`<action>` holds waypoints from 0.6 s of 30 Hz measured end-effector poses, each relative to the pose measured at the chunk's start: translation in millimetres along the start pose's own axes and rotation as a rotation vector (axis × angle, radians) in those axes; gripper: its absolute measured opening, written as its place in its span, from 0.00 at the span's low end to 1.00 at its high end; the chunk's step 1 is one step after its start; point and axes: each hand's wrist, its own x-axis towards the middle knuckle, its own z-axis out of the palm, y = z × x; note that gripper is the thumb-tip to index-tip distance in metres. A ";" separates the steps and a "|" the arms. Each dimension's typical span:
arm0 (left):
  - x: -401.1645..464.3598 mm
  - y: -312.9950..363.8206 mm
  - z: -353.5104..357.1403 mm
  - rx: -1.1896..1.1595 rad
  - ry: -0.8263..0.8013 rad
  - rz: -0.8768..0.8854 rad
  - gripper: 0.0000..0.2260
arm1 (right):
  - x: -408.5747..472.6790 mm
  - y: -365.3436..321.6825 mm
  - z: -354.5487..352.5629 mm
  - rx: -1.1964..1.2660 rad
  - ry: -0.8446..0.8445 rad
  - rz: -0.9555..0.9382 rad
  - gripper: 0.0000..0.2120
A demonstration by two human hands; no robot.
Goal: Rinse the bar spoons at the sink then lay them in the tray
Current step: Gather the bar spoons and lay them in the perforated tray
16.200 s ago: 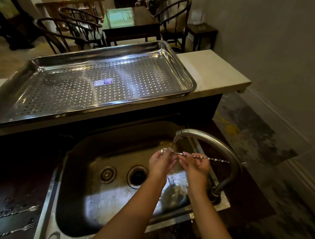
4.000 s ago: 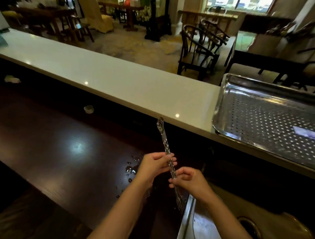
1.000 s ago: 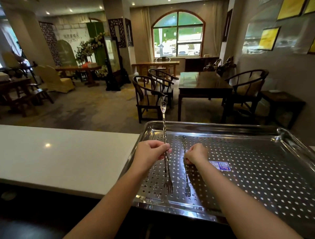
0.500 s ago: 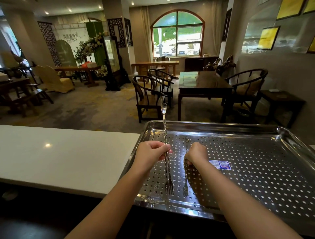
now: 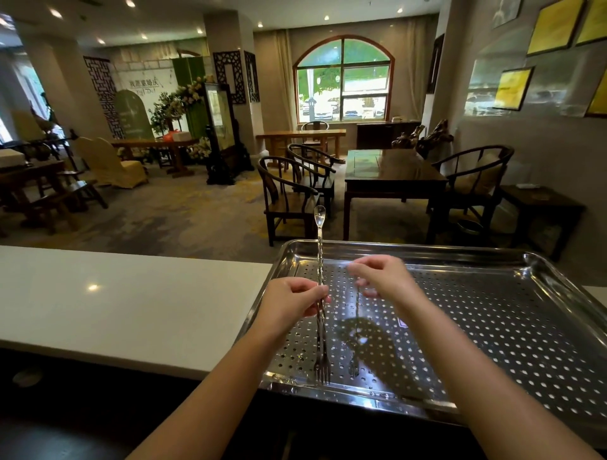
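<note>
This is the bar counter of a restaurant or hotel dining hall. A long white countertop (image 5: 131, 305) carrying a perforated steel tray (image 5: 492, 328) faces a carpeted room set with dark wooden tables (image 5: 391, 172) and round-backed chairs (image 5: 285, 193). A flower-decked wedding sign (image 5: 144, 98), a carved screen (image 5: 221, 131), an arched window (image 5: 343, 78) and recessed ceiling spotlights (image 5: 129, 4) mark it as a public venue for banquets.

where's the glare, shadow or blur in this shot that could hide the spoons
Head view: ceiling lights glare off the white counter and the perforated tray; the right hand throws a dark shadow over the tray floor, where its thin spoon blurs and nearly vanishes; the left hand holds a sharper spoon; wide-angle lens bends the edges.
</note>
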 end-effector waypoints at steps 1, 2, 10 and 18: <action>-1.4 1.7 3.7 0.010 -0.020 0.009 0.05 | -10.7 -10.8 1.0 -0.020 -0.050 -0.045 0.02; -2.9 3.3 8.0 0.021 -0.035 0.017 0.05 | -19.6 -18.4 2.3 -0.044 -0.090 -0.078 0.02; -14.6 16.9 31.1 0.046 -0.080 0.066 0.05 | -45.4 -30.5 -7.9 -0.059 -0.047 -0.117 0.03; -19.5 26.7 36.2 0.000 -0.125 0.049 0.06 | -44.6 -25.7 -15.9 -0.040 0.023 -0.152 0.05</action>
